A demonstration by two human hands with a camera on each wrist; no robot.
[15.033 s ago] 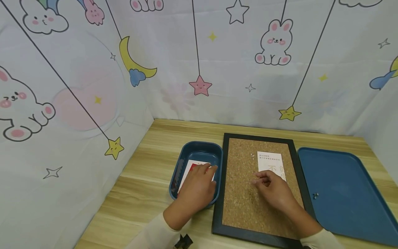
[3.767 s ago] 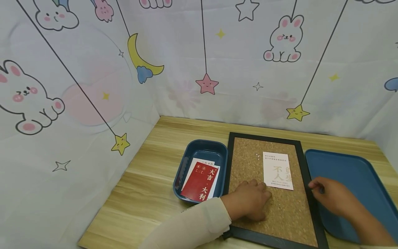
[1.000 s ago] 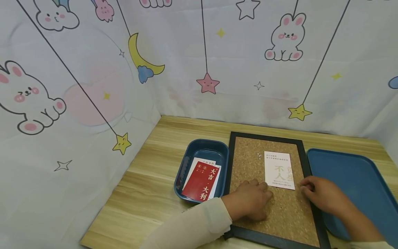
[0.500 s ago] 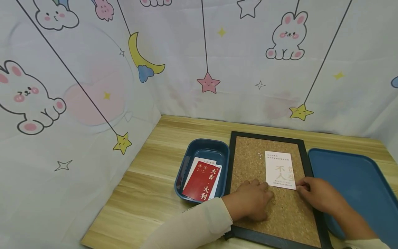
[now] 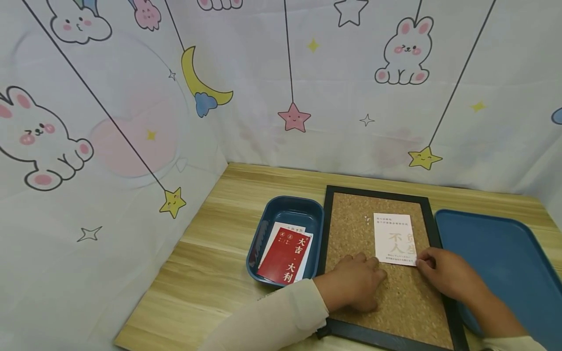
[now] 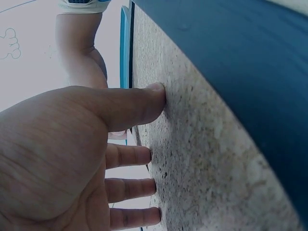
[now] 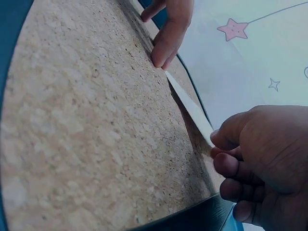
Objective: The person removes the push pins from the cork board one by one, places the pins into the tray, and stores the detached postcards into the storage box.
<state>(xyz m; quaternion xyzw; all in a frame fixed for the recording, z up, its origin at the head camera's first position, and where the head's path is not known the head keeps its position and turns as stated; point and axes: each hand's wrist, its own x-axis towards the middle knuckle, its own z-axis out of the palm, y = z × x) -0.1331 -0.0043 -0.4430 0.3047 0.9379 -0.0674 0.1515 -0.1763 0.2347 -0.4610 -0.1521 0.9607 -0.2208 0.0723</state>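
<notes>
A white card (image 5: 393, 239) with printed characters lies on the cork board (image 5: 351, 229), towards its right side. My right hand (image 5: 448, 273) pinches the card's lower right corner between thumb and index finger. In the right wrist view, that edge of the card (image 7: 190, 107) is lifted off the cork, with a shadow under it. My left hand (image 5: 357, 282) rests on the cork with its fingers spread, index fingertip at the card's lower left corner. The left wrist view shows the thumb (image 6: 139, 103) and straight fingers pressing the cork.
A blue box (image 5: 291, 202) left of the board holds a red card (image 5: 281, 256) over white ones. To the right lies a blue tray (image 5: 491, 253), partly behind my right arm. Small white bits (image 5: 367, 220) sit on the cork. A patterned curtain (image 5: 342, 87) stands behind.
My right hand has moved left from the tray side to the card's corner. The left hand, over the box 15 seconds ago, has rested on the cork since 3.8 seconds ago.
</notes>
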